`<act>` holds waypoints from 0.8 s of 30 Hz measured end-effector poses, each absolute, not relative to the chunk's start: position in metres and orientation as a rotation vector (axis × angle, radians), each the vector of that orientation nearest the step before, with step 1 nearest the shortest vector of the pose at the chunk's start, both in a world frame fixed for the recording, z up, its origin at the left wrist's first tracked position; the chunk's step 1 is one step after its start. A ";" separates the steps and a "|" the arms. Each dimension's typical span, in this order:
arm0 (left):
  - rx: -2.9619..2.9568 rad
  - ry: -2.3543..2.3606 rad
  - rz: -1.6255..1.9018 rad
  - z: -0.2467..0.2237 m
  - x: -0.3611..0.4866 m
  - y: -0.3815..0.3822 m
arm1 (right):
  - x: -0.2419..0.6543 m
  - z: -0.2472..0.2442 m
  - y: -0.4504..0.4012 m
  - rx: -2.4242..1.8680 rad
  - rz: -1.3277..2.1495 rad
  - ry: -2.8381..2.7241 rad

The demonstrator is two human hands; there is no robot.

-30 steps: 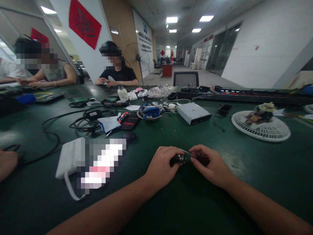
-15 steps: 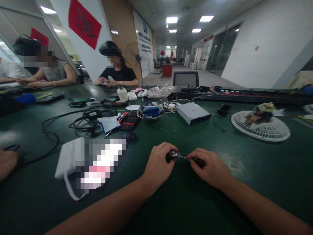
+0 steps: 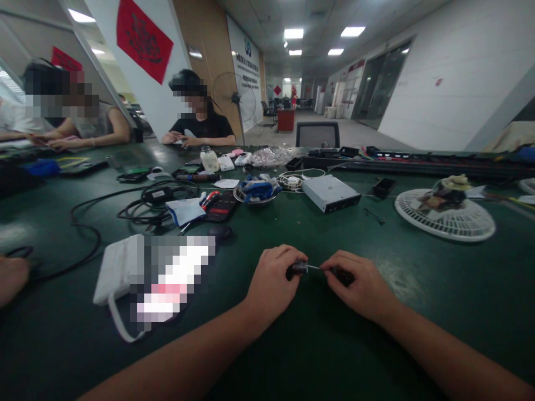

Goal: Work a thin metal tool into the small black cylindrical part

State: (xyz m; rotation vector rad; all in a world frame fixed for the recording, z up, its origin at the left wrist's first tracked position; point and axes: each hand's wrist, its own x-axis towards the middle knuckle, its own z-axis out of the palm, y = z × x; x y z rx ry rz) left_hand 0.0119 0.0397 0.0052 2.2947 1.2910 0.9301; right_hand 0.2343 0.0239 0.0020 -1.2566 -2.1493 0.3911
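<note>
Green worktop (image 3: 276,356). Left hand (image 3: 270,281): fingers closed round dark cylinder (image 3: 299,267), apparently bracing it. Right hand (image 3: 363,287): fingers pinched on thin-shafted tool (image 3: 314,267), apparently for aim.

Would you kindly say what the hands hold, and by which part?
Left hand: a dark cylinder, around its body. Right hand: a thin-shafted tool, at its handle end.

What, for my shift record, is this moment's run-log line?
left hand holds dark part | right hand holds slim tool | tool meets part's end | white grille on table
</note>
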 end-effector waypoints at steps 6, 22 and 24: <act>2.289 1.307 0.947 0.003 0.012 0.040 | 0.234 0.002 0.023 -1.284 0.409 -2.208; 2.332 1.277 0.924 -0.001 0.012 0.042 | 0.232 0.002 0.023 -1.403 0.298 -2.171; 2.339 1.277 0.911 -0.001 0.011 0.043 | 0.232 0.002 0.022 -1.381 0.314 -2.224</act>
